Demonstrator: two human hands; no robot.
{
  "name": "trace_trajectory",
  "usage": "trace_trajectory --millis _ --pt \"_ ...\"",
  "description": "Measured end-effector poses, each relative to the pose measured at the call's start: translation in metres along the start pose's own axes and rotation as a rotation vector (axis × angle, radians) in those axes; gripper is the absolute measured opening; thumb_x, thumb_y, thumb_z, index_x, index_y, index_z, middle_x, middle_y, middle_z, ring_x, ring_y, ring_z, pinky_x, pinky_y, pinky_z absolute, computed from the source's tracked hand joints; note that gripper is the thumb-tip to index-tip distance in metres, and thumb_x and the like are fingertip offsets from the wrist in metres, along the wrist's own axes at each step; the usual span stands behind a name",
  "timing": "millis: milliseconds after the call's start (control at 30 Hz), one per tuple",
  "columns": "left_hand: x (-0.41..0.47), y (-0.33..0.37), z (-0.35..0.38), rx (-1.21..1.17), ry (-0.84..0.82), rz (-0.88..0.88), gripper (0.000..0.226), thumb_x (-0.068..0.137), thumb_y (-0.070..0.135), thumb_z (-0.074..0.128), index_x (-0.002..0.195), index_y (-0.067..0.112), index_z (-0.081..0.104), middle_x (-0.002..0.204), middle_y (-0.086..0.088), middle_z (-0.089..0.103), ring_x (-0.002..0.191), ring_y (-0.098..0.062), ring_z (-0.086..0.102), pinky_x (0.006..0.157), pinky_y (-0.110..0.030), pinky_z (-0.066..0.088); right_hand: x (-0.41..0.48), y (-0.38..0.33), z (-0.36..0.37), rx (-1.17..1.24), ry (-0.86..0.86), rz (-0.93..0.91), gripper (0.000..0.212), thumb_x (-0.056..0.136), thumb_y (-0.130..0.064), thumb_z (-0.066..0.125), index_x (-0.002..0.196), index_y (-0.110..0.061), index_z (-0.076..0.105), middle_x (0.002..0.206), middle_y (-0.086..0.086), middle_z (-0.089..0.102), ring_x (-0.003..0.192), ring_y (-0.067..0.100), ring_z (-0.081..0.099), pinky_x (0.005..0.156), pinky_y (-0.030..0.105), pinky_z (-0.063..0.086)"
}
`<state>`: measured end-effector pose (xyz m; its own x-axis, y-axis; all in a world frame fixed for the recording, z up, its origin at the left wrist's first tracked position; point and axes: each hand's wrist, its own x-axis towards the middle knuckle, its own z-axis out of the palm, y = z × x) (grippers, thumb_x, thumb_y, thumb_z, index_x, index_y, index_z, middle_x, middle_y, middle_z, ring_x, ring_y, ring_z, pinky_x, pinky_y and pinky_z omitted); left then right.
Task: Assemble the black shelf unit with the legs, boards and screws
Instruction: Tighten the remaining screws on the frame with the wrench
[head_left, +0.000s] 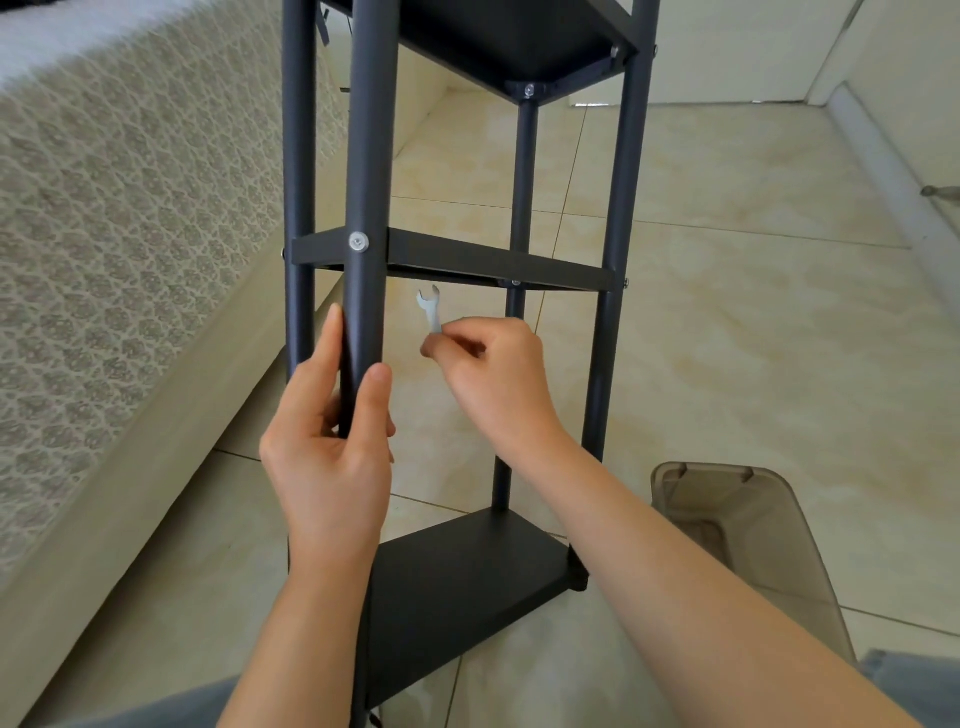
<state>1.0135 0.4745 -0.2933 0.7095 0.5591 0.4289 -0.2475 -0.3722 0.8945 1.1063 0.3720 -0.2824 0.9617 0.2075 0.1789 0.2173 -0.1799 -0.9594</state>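
Below the middle board (493, 258), right hand (493, 374) pinches wrench (431, 312).

Bedroom: patterned bed (130, 234), tiled floor (727, 312)

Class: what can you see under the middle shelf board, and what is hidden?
Below the middle board the right hand pinches a small wrench, over floor tiles. The wrench's lower end is hidden by that hand.

One shelf unit (467, 257) has four legs (366, 156) and three boards (467, 571). There is one left hand (332, 457), one right hand (493, 374), one wrench (430, 306) and one bin (753, 519).
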Motion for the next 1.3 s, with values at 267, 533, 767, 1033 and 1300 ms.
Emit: trace_trajectory --millis 267,533,767,1033,1300 --pt "0.0 0.001 0.0 -0.007 0.004 -0.003 0.053 0.094 0.033 0.062 0.145 0.036 0.05 0.079 -0.014 0.058 0.059 -0.018 0.053 0.055 -0.028 0.049 0.004 -0.019 -0.006 0.037 -0.05 0.026 0.019 0.089 -0.008 0.065 0.073 -0.001 0.074 0.048 -0.002 0.047 0.046 0.006 0.039 0.05 0.018 0.034" --pt "0.001 0.002 0.001 -0.006 -0.001 0.006 0.052 0.094 0.034 0.061 0.144 0.038 0.05 0.077 -0.015 0.056 0.058 -0.017 0.053 0.055 -0.028 0.049 0.008 -0.029 -0.003 0.037 0.03 -0.063 0.027 0.092 -0.013 0.065 0.069 0.001 0.071 0.06 0.018 0.06 0.061 0.03 0.054 0.061 0.035 0.043" --pt "0.0 0.003 0.002 0.008 -0.019 0.033 0.049 0.095 0.031 0.061 0.14 0.047 0.05 0.078 -0.012 0.059 0.059 -0.018 0.055 0.055 -0.032 0.05 0.006 -0.024 0.006 -0.075 0.099 -0.172 0.023 0.095 -0.016 0.065 0.078 -0.005 0.076 0.066 0.002 0.07 0.059 0.005 0.06 0.062 0.009 0.042" --pt "-0.001 0.0 0.003 0.002 -0.021 0.04 0.05 0.096 0.03 0.062 0.143 0.042 0.051 0.078 -0.01 0.059 0.059 -0.018 0.055 0.055 -0.032 0.05 0.013 -0.014 0.019 -0.036 0.185 -0.219 0.025 0.095 -0.017 0.065 0.075 -0.005 0.074 0.065 -0.002 0.069 0.06 0.012 0.062 0.065 0.026 0.05" --pt "0.001 -0.003 0.002 0.015 -0.018 0.053 0.049 0.097 0.033 0.062 0.143 0.044 0.051 0.078 -0.01 0.06 0.059 -0.02 0.055 0.055 -0.035 0.05 0.018 -0.013 0.033 0.05 0.2 -0.233 0.023 0.096 -0.013 0.062 0.079 -0.002 0.073 0.066 -0.003 0.067 0.062 0.0 0.06 0.066 0.02 0.048"
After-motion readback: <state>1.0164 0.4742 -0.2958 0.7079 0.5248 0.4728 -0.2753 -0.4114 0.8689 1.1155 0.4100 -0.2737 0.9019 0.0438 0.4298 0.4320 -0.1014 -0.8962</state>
